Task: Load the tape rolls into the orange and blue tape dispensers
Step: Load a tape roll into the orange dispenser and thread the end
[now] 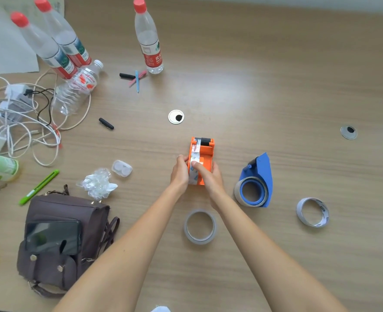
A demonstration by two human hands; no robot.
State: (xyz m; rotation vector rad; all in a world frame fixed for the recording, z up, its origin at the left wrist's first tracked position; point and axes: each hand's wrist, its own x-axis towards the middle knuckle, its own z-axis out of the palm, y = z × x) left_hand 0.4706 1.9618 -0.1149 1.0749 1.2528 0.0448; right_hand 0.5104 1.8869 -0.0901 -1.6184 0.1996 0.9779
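Observation:
The orange tape dispenser (206, 152) stands at the table's middle with a white printed tape roll (194, 174) seated in it. My left hand (179, 174) grips the dispenser's left side. My right hand (209, 176) holds the right side, its thumb pressing on the roll. To the right lies the blue tape dispenser (263, 174) on its side, a tape roll (239, 192) around its hub. A clear tape roll (200, 227) lies loose in front of my arms. A white printed roll (313, 212) lies loose at the right.
A brown bag (59, 242) with a phone on it sits at the left front. Water bottles (148, 37), tangled cables (21, 122), a green pen (39, 186), crumpled plastic (98, 183) and a small clear case (121, 168) crowd the left half. Two cable grommets (176, 116) are set in the table.

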